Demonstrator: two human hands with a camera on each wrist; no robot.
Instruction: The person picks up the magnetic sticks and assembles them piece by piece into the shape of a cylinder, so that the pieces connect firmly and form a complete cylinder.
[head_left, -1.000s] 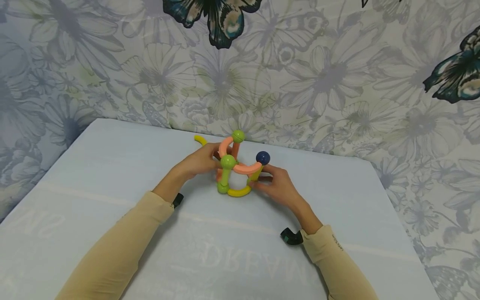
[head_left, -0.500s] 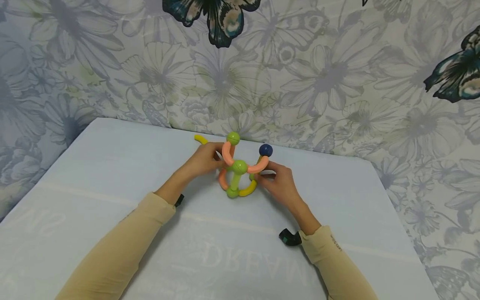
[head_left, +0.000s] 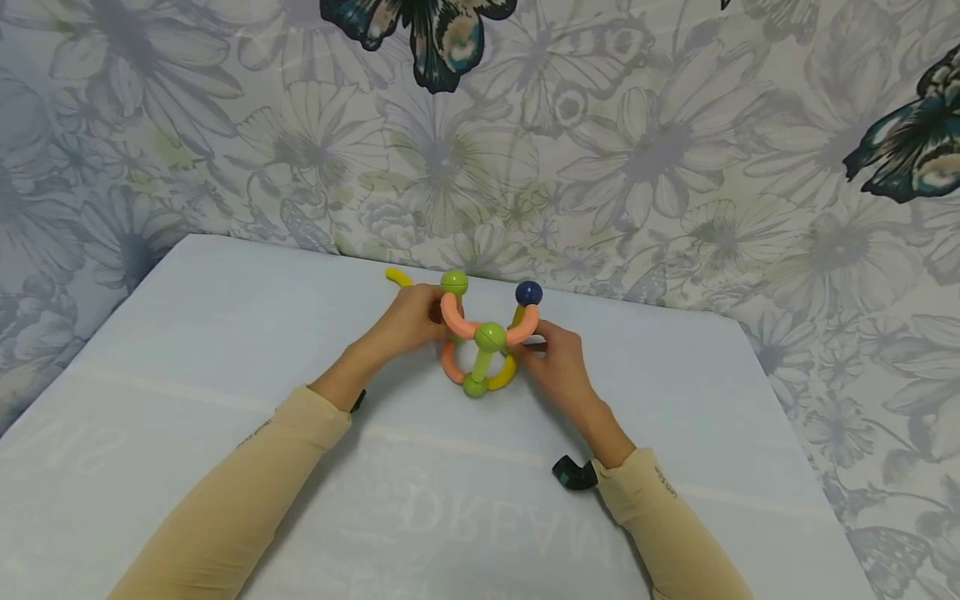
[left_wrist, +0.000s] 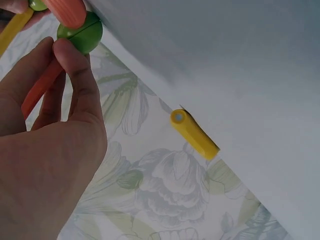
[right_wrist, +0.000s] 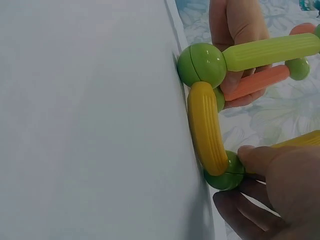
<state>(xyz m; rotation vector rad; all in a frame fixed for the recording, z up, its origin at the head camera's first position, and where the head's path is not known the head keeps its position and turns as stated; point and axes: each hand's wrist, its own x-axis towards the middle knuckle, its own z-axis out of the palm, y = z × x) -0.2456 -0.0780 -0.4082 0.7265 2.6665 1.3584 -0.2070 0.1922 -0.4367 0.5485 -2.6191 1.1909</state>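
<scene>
On the tabletop stands a ball-and-rod toy structure of green balls and curved and straight rods. A dark blue ball tops its right side, and a green ball its upper left. My left hand pinches the straight orange rod close to a green ball in the left wrist view. On the other side, my right hand grips the lower right corner, with thumb and fingers at a green ball and a yellow rod. Fingers partly hide both held rods.
A loose curved yellow rod lies by the table's back edge, beyond my left hand. Behind the white table rises a flower-patterned wall. A black curved piece sits at the right wrist.
The structure has turned between my hands: its front green ball has shifted to the right, the upper left green ball to the left. Both hands keep their hold and move little.
</scene>
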